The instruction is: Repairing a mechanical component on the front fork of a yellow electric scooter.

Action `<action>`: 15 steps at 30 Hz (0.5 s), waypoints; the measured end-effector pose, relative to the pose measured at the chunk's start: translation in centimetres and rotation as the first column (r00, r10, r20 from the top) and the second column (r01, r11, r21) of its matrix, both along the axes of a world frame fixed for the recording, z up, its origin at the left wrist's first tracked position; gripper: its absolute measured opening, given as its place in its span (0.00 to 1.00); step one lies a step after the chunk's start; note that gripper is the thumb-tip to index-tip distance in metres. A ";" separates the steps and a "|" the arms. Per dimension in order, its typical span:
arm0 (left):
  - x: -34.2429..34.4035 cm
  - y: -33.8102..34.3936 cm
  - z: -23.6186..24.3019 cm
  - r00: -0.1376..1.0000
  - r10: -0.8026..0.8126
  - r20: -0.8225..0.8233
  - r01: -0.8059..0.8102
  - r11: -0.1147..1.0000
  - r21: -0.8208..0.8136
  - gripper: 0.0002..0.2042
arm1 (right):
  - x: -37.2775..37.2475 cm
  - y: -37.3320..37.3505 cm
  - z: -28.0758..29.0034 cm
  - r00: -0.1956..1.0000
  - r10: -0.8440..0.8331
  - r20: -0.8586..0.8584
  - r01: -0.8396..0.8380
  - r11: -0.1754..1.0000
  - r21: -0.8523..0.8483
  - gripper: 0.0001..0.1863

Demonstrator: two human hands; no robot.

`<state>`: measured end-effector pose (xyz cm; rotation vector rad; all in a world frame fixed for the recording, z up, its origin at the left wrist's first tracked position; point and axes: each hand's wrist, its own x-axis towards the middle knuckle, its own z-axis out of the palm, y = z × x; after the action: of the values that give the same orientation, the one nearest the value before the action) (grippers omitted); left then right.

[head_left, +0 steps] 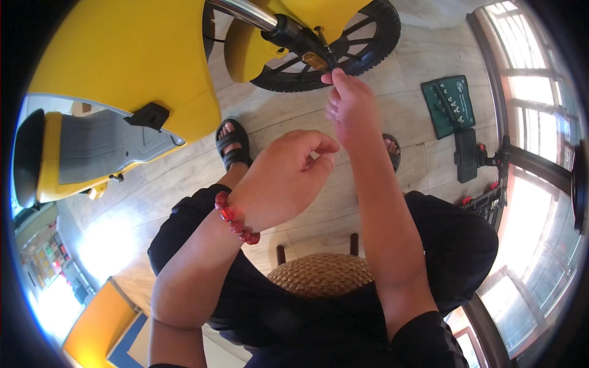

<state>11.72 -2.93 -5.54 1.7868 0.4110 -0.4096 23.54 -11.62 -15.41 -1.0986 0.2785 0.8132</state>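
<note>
Clock read from view centre. Left hand (300, 162) nearest, close to centre: fingers curled in, thumb by the index; can't tell if they hold anything. Red bead bracelet (236, 221) on that wrist. Right hand (350, 101) toward 1 o'clock, fingers bunched at the lower end of the fork leg (288, 37); can't tell whether they're pinching a part there or only touching. Woven stool (322, 275) at 6 o'clock, between the black-clad legs.

Fork leg sits at 12 o'clock. Long axis runs on a slant, silver tube up toward 10, black lower end pointing to 4, at the right fingertips. Amber reflector (315, 60) on the lower end. Spoked front wheel (392, 30) just beyond, about 1 o'clock. Yellow bodywork (135, 49) fills 10 to 11.

Farther out, on the wood-look floor (392, 110): green tool roll (437, 116) with wrenches at 2, black case (466, 156) touching its lower edge, near 3.
</note>
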 end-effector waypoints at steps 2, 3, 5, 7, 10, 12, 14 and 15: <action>0.1 0.1 -0.1 1.000 -0.009 0.007 0.009 1.000 0.013 0.10 | 0.3 0.2 -0.5 0.973 0.027 0.229 0.018 0.981 -0.191 0.18; 0.1 0.2 -0.1 1.000 -0.016 0.013 0.015 0.999 0.029 0.11 | 0.4 0.3 -0.5 0.895 0.098 0.435 0.075 0.929 -0.363 0.17; 0.0 0.5 0.0 1.000 -0.009 -0.013 0.009 1.000 0.030 0.11 | 0.2 0.5 -0.3 0.810 0.178 0.559 0.140 0.866 -0.480 0.17; 0.2 0.5 0.1 0.999 -0.006 -0.034 0.007 1.000 0.026 0.11 | 0.2 0.6 0.0 0.704 0.275 0.655 0.229 0.785 -0.576 0.17; 0.5 0.6 0.4 0.996 0.028 -0.085 -0.028 1.000 0.003 0.12 | 0.2 0.7 0.3 0.495 0.510 0.703 0.364 0.614 -0.701 0.16; 0.4 0.6 0.2 0.998 0.016 -0.067 -0.016 1.000 0.000 0.12 | 0.1 0.7 0.6 0.430 0.676 0.599 0.387 0.462 -0.798 0.15; 0.6 0.6 0.1 0.996 0.031 -0.086 -0.031 1.000 0.001 0.12 | 0.4 0.2 0.8 0.418 0.685 0.597 0.379 0.466 -0.800 0.15; 0.9 0.9 0.1 0.994 0.043 -0.099 -0.043 0.999 0.002 0.12 | 0.7 0.1 1.0 0.404 0.692 0.598 0.378 0.470 -0.798 0.14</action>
<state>12.67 -2.08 -5.43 1.7588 0.5186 -0.4689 24.27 -11.52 -14.45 -2.5099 -0.5194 0.0183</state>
